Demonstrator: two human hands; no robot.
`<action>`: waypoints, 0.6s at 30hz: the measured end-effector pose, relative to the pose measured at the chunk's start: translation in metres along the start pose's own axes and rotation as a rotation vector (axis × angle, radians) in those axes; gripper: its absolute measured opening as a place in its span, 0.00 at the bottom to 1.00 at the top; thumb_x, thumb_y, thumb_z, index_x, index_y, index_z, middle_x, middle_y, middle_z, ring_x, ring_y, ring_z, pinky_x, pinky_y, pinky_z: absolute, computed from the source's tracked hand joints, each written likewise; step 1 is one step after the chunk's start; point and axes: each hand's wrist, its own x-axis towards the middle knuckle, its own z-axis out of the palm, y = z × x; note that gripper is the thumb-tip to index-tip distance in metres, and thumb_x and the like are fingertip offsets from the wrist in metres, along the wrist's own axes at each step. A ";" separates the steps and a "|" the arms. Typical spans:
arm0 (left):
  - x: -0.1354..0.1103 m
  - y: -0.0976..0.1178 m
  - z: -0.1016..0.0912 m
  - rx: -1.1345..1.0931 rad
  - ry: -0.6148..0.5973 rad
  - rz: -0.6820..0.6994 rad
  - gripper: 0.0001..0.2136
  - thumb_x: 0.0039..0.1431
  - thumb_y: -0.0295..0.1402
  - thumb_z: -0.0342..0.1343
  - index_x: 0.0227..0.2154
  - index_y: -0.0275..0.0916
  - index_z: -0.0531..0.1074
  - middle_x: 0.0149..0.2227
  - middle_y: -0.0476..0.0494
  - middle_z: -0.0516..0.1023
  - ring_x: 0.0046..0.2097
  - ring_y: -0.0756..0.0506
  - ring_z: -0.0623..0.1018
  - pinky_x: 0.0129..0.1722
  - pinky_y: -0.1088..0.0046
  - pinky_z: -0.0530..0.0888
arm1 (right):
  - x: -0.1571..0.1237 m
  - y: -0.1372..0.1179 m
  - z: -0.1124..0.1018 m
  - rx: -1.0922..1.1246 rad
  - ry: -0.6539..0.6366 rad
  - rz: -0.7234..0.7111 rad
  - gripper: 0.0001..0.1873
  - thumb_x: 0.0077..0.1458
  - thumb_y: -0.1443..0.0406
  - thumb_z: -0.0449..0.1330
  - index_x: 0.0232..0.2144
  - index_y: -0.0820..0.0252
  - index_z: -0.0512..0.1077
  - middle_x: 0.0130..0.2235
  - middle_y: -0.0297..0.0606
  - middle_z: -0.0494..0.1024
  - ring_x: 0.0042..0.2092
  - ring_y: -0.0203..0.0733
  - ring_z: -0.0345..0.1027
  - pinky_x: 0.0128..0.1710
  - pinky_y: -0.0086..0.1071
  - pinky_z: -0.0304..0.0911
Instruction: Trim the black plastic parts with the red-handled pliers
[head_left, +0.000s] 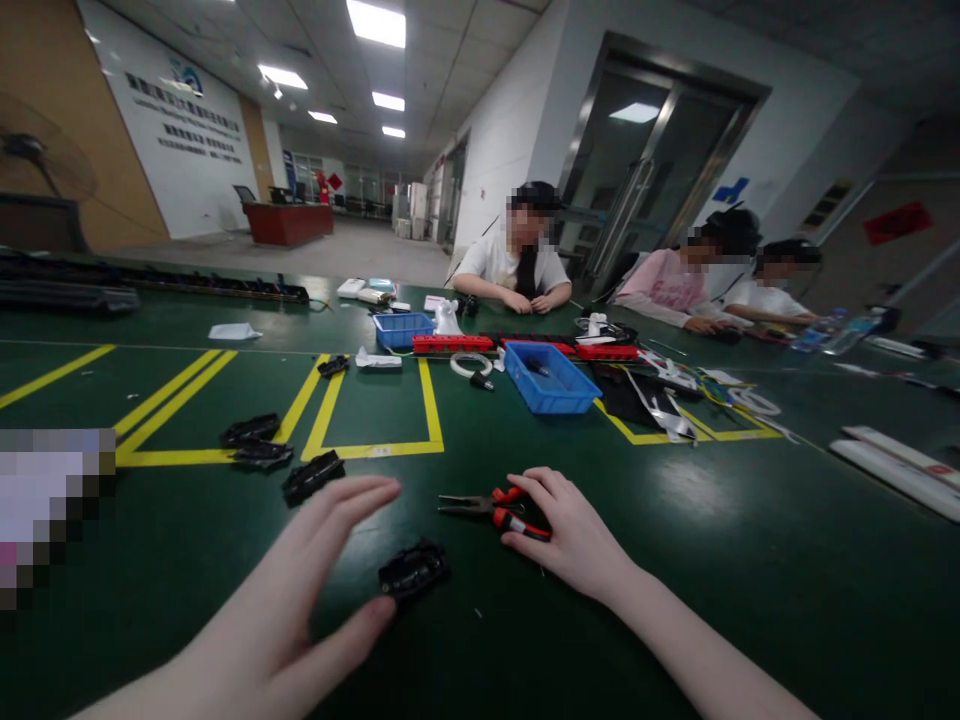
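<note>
In the head view, the right hand (559, 525) has its grip curled about the handles of a pair of pliers (489, 508), fingers over the far handle and thumb along the near one, while the long metal nose points toward the person's left, just above or on the bench (697, 610); which of the two, I cannot tell. The left hand (292, 600) has its grip released, thumb and fingers spread wide, with a black part (414, 570) lying on the bench just beyond the thumb tip; whether the thumb touches it is unclear. The pliers should feel fairly dense for their size, rigid throughout, with the weight toward the pivot; the red and black handle sleeves look grippy, so they are the place to hold, whereas the bare metal nose would probably be slicker and its narrow tips could pinch. The black part looks like moulded plastic, likely light and stiff, with an uneven outline that may hide thin, snappable edges; it is best taken across its long outer sides between thumb and fingertips, with modest pressure, since the smooth bench could let it skid. Another black part (313, 477) lies past the left fingers, near the yellow tape (382, 451), and would presumably handle much the same.
</note>
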 end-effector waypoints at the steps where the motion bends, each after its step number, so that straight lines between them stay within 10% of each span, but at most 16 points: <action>1: 0.015 0.007 0.000 0.012 -0.047 -0.010 0.28 0.61 0.39 0.58 0.63 0.48 0.58 0.63 0.40 0.62 0.61 0.37 0.67 0.59 0.55 0.69 | 0.000 0.000 0.000 -0.005 0.014 -0.012 0.30 0.51 0.53 0.66 0.54 0.56 0.67 0.51 0.45 0.71 0.50 0.50 0.68 0.48 0.46 0.68; 5: 0.048 0.021 0.011 0.054 -0.158 0.003 0.31 0.57 0.40 0.61 0.63 0.49 0.57 0.61 0.41 0.65 0.58 0.35 0.68 0.57 0.51 0.69 | -0.001 0.000 0.001 -0.019 0.039 -0.043 0.29 0.50 0.54 0.66 0.53 0.56 0.68 0.50 0.44 0.72 0.49 0.50 0.68 0.47 0.46 0.69; 18: 0.048 0.011 0.024 -0.134 -0.252 -0.010 0.09 0.59 0.30 0.57 0.43 0.44 0.74 0.48 0.45 0.74 0.49 0.42 0.73 0.51 0.61 0.71 | -0.004 -0.008 0.000 -0.001 0.065 -0.058 0.29 0.49 0.55 0.67 0.52 0.55 0.68 0.49 0.41 0.71 0.45 0.45 0.71 0.42 0.41 0.72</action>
